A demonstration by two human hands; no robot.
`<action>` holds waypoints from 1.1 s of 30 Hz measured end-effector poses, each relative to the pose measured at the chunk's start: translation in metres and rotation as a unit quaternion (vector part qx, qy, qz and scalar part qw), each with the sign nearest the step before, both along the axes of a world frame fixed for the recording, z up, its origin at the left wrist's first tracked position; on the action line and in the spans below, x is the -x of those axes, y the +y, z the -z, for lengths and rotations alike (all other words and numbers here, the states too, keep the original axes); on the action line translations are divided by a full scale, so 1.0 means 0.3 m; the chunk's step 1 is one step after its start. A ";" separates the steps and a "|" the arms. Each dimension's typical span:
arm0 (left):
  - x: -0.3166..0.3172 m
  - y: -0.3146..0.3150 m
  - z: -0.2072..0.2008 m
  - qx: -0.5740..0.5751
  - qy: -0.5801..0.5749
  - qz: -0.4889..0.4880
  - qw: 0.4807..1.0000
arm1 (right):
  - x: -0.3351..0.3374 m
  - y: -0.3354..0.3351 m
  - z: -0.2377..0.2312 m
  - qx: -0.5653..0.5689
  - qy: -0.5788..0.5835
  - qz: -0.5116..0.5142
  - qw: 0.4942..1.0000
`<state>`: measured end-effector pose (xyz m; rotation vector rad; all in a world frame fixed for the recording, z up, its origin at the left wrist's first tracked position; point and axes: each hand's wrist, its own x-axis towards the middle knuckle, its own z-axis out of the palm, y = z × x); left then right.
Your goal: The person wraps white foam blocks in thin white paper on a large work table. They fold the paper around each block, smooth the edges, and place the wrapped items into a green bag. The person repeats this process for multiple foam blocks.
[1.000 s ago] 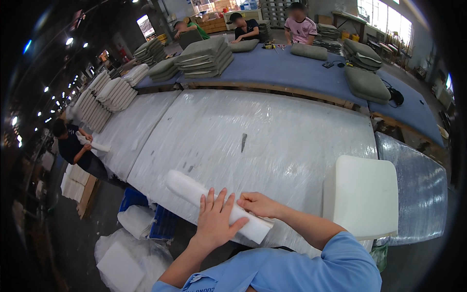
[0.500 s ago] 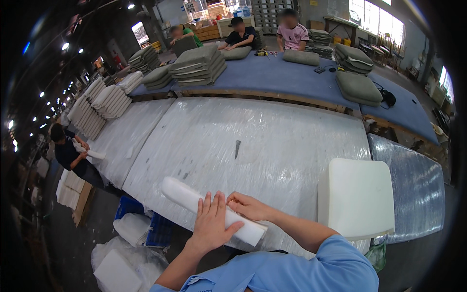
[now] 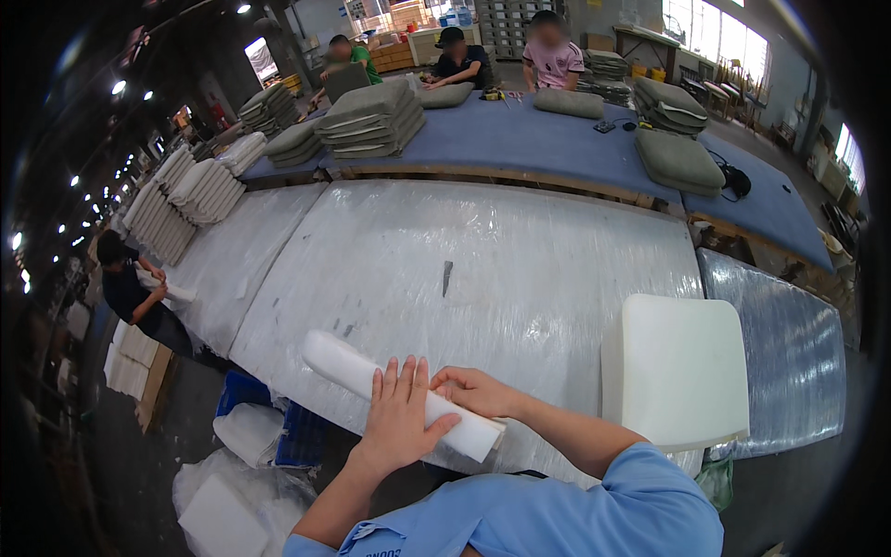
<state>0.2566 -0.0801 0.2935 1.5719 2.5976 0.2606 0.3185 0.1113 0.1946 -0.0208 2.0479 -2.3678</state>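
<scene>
A long white foam cushion (image 3: 345, 365), with a smooth wrapped-looking surface, lies slantwise on the near edge of the film-covered table (image 3: 520, 251). My left hand (image 3: 399, 418) rests flat across its upper side, fingers stretched out and thumb spread to the right. Curled against the cushion's far edge is my right hand (image 3: 471, 390), thumb and fingers pinched together at its covering. What lies between those fingertips is mostly hidden. The cushion's near end shows a thin yellowish edge by my body.
White square foam blocks (image 3: 685, 367) stand to the right. Below left are a blue crate (image 3: 302, 438) and plastic-wrapped foam (image 3: 223, 515). A blue table (image 3: 520, 139) beyond carries stacked grey-green cushions (image 3: 371, 121). Several people work around, one at the left (image 3: 130, 288).
The whole view has shifted slightly. My hands keep nearly the same place on the cushion, with the right fingers moving only a little at its edge.
</scene>
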 end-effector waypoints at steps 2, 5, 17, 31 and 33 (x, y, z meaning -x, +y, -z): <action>-0.011 0.014 -0.022 0.027 0.017 0.031 0.999 | -0.020 0.012 0.029 -0.029 -0.029 0.014 0.999; -0.055 0.076 -0.030 0.057 0.012 0.057 0.997 | -0.034 0.022 0.120 0.004 -0.098 0.065 0.993; 0.030 0.031 -0.020 -0.234 -0.041 0.004 0.971 | -0.067 0.081 0.196 -0.040 -0.186 0.078 0.979; -0.053 -0.012 0.056 -0.122 -0.004 -0.059 0.991 | -0.046 0.100 -0.009 -0.060 -0.117 0.029 0.991; -0.069 -0.003 0.057 -0.124 -0.004 -0.053 0.991 | -0.048 0.100 -0.046 -0.014 -0.106 0.005 0.994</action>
